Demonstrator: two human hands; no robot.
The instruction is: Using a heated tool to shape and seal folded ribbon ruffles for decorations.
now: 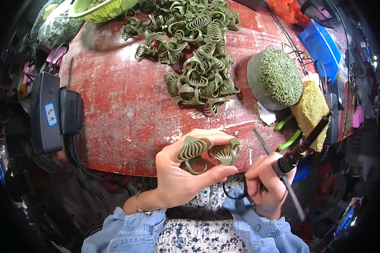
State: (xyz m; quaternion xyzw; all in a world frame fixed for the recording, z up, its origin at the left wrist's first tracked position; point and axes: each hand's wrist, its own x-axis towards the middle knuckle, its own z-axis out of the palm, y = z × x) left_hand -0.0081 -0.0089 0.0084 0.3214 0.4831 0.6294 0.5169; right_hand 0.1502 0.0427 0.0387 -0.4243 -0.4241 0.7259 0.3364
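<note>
My left hand (175, 179) is closed around an olive-green wax piece (193, 147) with curved, ribbed fan shapes. Its thumb and fingers pinch the piece above the table's front edge. Just to the right, my right hand (266, 179) is closed on a thin, flat metal file (294, 198), which runs slantwise through its grip. A black-handled, pen-like tool (297, 154) is also in that hand, pointing up and right; its working tip is hidden. A gap separates the right fingers from the wax piece. A large heap of similar green pieces (198, 71) lies on the table farther back.
On the worn red table (122, 122), a round block topped with green crumbs (278, 78) stands right, beside a yellow sponge (311, 107) and green-handled pliers (289, 141). Black boxes (46, 111) flank the left edge. A blue tray (321, 48) and yellow-green basket (99, 10) sit farther back.
</note>
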